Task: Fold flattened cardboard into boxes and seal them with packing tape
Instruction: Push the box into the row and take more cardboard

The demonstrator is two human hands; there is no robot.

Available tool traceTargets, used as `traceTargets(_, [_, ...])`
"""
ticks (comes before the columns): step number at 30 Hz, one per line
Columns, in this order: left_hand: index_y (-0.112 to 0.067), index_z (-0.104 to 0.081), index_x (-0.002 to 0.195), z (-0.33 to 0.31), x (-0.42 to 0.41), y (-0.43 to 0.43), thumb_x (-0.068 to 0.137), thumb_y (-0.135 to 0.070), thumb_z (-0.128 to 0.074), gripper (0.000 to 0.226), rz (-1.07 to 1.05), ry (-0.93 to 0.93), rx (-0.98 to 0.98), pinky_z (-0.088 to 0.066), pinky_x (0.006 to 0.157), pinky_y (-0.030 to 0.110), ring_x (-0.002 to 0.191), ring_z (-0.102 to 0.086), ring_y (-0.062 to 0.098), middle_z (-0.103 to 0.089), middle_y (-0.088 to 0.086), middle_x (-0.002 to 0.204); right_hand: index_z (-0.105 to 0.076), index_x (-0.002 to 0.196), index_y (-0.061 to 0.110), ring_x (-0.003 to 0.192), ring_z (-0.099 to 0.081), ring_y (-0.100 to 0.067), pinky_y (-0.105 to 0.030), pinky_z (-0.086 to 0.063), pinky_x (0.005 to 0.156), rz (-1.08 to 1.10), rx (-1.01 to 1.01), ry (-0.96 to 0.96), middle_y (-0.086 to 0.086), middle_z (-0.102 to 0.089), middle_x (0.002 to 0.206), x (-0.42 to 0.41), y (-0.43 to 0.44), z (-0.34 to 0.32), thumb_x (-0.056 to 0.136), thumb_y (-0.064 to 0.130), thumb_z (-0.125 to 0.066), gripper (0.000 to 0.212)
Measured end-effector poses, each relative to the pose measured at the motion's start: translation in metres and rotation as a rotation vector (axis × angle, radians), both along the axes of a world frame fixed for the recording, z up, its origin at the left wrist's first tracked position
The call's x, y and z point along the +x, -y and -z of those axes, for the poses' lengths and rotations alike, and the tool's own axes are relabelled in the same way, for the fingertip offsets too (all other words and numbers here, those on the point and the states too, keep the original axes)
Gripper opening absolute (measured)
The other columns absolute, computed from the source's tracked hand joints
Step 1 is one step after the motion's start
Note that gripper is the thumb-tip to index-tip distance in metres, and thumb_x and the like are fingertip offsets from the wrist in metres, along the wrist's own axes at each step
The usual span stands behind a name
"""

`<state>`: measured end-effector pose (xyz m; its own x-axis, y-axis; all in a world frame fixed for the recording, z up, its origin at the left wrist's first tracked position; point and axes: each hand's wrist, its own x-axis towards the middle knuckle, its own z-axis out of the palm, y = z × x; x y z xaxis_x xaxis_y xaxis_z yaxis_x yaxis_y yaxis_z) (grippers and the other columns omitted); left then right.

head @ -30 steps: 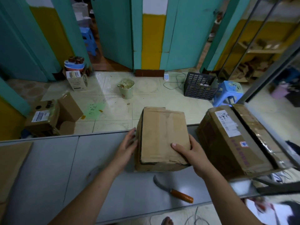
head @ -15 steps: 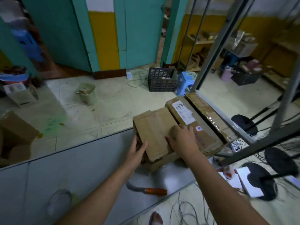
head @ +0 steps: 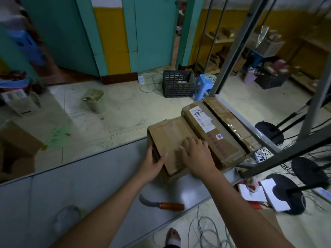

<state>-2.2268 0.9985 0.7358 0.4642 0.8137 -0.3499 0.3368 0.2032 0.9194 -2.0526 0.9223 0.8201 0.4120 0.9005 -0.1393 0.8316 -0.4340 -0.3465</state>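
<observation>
**Item 1.** Small brown cardboard box (head: pixel 170 138), worn, top flaps folded down. It stands on the grey metal-topped table (head: pixel 80 185) against the far edge, toward the right end. Its right side touches Item 2.

**Item 2.** Larger brown cardboard box with a white shipping label and glossy tape strips (head: pixel 220 140). It lies at the table's far right corner and appears already sealed.

**Item 3.** Curved-blade knife with an orange wooden handle (head: pixel 162 204). It lies flat near the near edge of the table, apart from both boxes.

**Item 4.** Left hand (head: pixel 152 165). The palm and straight fingers are braced against the small box's left side and the thumb lies over the top flap. It presses rather than clasps.

**Item 5.** Right hand (head: pixel 197 156). It lies flat with fingers spread, pressing down on the small box's top flaps.

**Floor beyond the table.** Black slatted plastic crate (head: pixel 178 85), light blue plastic stool (head: pixel 205 85), pale plastic bucket (head: pixel 95 101).

**Step in hand (judged).** The small box is formed, and its top flaps are being held shut and squared, ready for sealing.

**Next move (judged).** Packing tape is needed, and no roll is visible on the table. One hand should keep the flaps pinned while the other fetches tape and runs it along the centre seam. If the pressure is released, the worn flaps may spring up.
</observation>
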Motion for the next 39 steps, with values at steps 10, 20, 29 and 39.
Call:
traceTargets(10, [-0.028,-0.028,0.166,-0.055,-0.144,-0.04,0.094,-0.079,-0.049,0.091,-0.01,-0.724,0.632,-0.035,0.122,0.045,0.151,-0.037,0.024,-0.039,-0.001,0.167,-0.039,0.157,0.023,0.144,-0.038,-0.029,-0.047,-0.033,0.118,-0.42,0.132,0.051,-0.006,-0.044,0.158,-0.102,-0.068,-0.019,0.104,0.055,-0.047,0.062])
traceTargets(20, [-0.026,-0.031,0.165,-0.047,-0.409,0.036,0.098,-0.07,-0.052,0.083,-0.466,-1.01,0.391,-0.036,0.12,0.05,0.148,-0.041,0.029,-0.042,0.003,0.165,-0.043,0.156,0.024,0.144,-0.038,-0.03,-0.048,-0.031,0.115,-1.01,0.109,0.032,-0.004,-0.046,0.158,-0.34,-0.131,-0.001,0.102,0.057,-0.051,0.063])
traceTargets(29, [-0.026,-0.032,0.164,0.031,-0.571,0.171,0.102,-0.058,-0.058,0.076,-0.948,-0.921,-0.126,-0.038,0.119,0.049,0.152,-0.034,0.032,-0.032,0.005,0.169,-0.044,0.154,0.018,0.137,-0.049,-0.034,-0.049,-0.045,0.11,-1.264,-0.251,-0.219,-0.013,-0.053,0.149,-0.555,-0.122,0.071,0.1,0.05,-0.063,0.066])
traceTargets(39, [-0.009,-0.044,0.154,0.095,-0.61,0.245,0.087,-0.008,-0.087,0.079,-1.891,-0.064,-0.129,-0.061,0.086,0.028,0.113,-0.066,0.033,-0.063,0.022,0.129,-0.07,0.091,0.001,0.076,-0.066,-0.029,-0.035,-0.062,0.065,-0.338,-0.488,-0.995,-0.012,-0.067,0.083,-0.686,-0.084,0.147,0.085,0.011,-0.087,0.02])
